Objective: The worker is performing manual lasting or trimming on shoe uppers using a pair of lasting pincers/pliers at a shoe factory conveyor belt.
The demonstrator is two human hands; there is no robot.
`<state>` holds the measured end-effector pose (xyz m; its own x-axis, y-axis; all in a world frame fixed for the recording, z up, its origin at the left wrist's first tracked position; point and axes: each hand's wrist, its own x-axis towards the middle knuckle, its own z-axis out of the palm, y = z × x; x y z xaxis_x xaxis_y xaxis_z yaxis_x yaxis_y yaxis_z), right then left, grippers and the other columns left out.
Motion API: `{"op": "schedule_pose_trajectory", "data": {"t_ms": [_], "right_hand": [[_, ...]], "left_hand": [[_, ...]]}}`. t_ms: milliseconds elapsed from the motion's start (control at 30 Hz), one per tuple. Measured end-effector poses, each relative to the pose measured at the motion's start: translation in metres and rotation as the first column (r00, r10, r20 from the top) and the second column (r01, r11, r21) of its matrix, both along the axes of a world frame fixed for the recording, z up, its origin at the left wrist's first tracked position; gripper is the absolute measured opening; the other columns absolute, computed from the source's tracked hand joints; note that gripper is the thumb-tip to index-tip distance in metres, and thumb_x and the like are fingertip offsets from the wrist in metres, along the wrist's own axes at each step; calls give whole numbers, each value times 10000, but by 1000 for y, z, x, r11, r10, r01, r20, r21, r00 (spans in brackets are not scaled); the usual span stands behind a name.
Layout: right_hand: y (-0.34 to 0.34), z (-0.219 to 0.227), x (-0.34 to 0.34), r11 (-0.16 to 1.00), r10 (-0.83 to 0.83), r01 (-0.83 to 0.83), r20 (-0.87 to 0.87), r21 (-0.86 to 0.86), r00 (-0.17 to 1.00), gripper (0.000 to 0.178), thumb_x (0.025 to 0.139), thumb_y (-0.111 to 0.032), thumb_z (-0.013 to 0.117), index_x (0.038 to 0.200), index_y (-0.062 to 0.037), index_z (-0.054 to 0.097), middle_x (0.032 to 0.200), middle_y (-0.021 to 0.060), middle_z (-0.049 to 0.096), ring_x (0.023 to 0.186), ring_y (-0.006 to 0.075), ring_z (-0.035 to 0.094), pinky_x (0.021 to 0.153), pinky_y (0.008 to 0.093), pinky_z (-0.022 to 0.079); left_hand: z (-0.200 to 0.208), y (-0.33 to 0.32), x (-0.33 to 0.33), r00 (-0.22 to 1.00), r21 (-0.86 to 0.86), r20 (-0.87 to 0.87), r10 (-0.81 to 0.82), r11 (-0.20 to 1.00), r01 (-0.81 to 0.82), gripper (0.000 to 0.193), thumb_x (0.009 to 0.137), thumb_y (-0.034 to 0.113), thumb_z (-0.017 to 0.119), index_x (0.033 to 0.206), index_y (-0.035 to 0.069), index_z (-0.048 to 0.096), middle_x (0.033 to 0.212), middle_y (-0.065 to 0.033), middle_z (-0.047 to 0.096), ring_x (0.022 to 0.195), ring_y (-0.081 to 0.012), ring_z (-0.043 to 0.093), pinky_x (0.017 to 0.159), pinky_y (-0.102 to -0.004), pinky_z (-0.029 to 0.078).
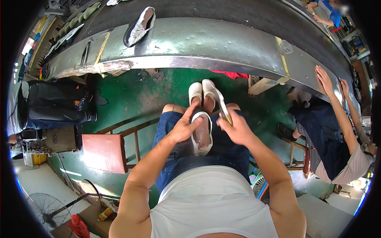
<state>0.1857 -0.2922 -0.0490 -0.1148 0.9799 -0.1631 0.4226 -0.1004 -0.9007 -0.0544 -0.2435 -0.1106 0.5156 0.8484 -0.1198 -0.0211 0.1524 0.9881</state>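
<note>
A shoe upper on a last (pixel 203 137) lies bottom up between my thighs, its pale lining edge folded in around a brownish insole. My left hand (pixel 184 126) grips its left side, with the thumb along the edge. Closed around a curved, shiny metal hand tool (pixel 220 104) is my right hand (pixel 235 127), just right of the shoe. The tool's far end points up and away, over my white clogs (pixel 208 89). Its exact kind is hard to make out. The shoe's toe is partly hidden by my left hand.
Ahead runs a metal-edged bench (pixel 178 41) with a dark belt; another lasted shoe (pixel 139 27) and a plier-like tool (pixel 85 51) lie on its edge. Co-workers sit left and right, one with a hand (pixel 324 79) on the bench. A stool (pixel 104 152) stands at left.
</note>
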Motion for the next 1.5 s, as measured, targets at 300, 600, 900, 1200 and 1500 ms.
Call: {"op": "schedule_pose_trajectory", "data": {"t_ms": [300,600,900,1200,1500], "right_hand": [[-38,-1,-22,873,190,-288,-270,-394,944,223,970,-203,630,1098,-21,635,737,27,609,650,117,582,602,312,483],[-13,-8,-32,797,9,-288,-467,-531,884,244,1000,-202,608,1073,30,622,895,68,690,735,121,628,669,300,517],[-5,-13,-35,906,342,-297,107,-302,934,285,1004,-254,562,967,28,554,807,219,654,772,374,665,698,451,524],[-17,-62,-48,971,190,-225,310,80,932,282,980,-250,580,974,31,550,932,254,652,861,458,645,751,517,519],[-28,-14,-49,959,281,-263,480,-105,831,259,961,-199,585,991,54,536,911,260,641,856,442,662,763,499,539]], "left_hand": [[7,-1,-24,999,-136,-31,16,991,-20,466,1072,268,476,1501,145,344,1290,-57,537,1228,-145,464,1087,-303,358],[12,-1,-26,993,-52,-118,2,999,-8,506,1084,331,438,1521,113,308,1310,-71,542,1230,-163,474,1102,-311,346],[-22,-1,-29,991,-4,-50,124,992,-124,399,1024,138,572,1415,104,497,1254,-66,578,1181,-154,524,1056,-301,406],[-35,0,-32,987,-109,31,160,982,-156,392,1007,47,565,1391,109,520,1222,-39,594,1142,-135,536,1031,-293,431],[-21,-5,-22,972,-327,76,223,926,-187,390,1010,145,606,1387,96,519,1209,-29,602,1119,-125,543,1001,-280,444]]}}
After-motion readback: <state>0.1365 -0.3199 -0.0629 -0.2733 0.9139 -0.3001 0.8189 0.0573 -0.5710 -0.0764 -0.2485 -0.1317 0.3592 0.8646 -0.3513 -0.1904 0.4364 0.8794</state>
